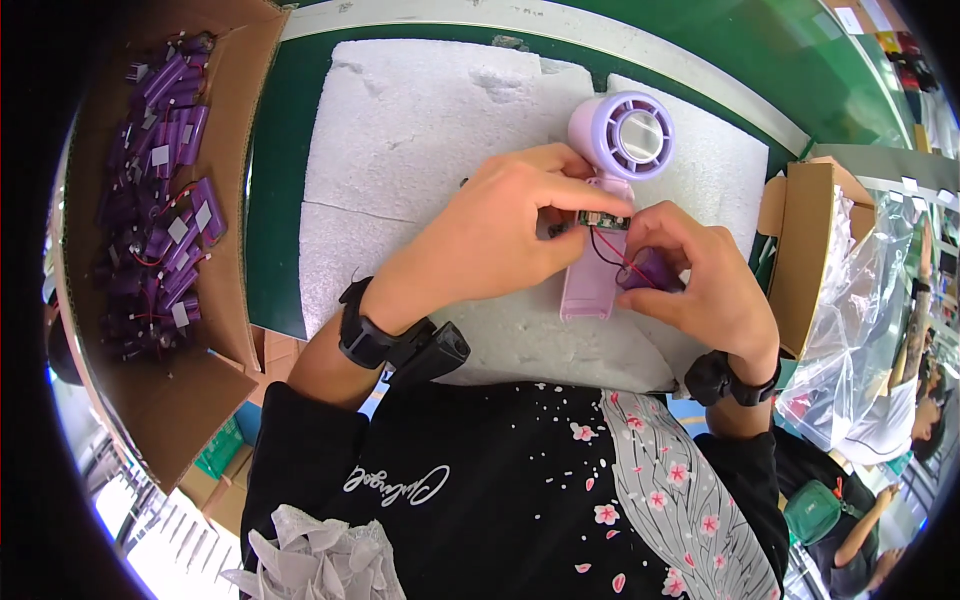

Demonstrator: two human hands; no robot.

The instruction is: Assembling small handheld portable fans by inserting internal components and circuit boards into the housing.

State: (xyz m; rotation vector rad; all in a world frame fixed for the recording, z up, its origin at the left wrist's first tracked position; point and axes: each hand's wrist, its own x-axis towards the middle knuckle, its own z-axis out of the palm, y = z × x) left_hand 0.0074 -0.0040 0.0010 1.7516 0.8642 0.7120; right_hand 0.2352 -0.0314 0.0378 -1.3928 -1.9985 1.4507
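A small handheld fan [622, 135] lies on a white foam sheet, its round purple head pointing away from me and its open pink handle shell [588, 290] toward me. My left hand [510, 225] pinches the fan around a green circuit board [604, 220] at the top of the handle. In my right hand [700, 275] is a purple cylindrical battery [655, 270], held just right of the handle. Red and black wires [610, 250] run between the board and the battery.
On the left stands a cardboard box [215, 335] with many wired purple batteries [165, 200]. The foam sheet [400, 130] covers much of the green table. Another carton [805, 250] with clear plastic bags [860, 320] is at the right. A person [850, 520] is at the lower right.
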